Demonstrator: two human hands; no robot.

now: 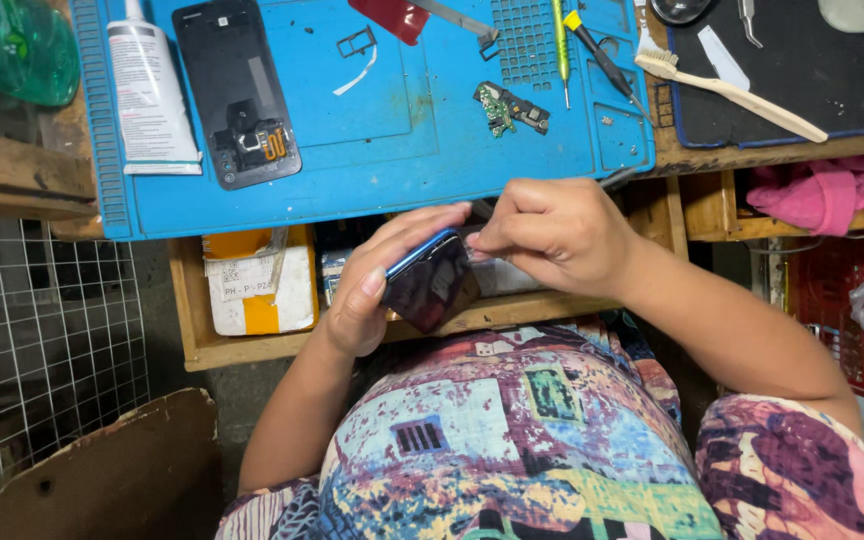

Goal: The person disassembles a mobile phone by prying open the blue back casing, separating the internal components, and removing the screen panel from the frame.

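A single view is given, taken from a camera worn on the person's head and aimed steeply downward. The patterned multicoloured garment (512, 440) over the lap is seen close at 6 o'clock, and the bright blue rubber work mat (392, 150) on the bench is seen farther off at 12 o'clock. The two hands are framed near the centre, at close range. A white wire grid panel (42, 340) is caught at 9 o'clock and a crumpled pink cloth (822, 195) at 2 o'clock. No second view is supplied for overlap.
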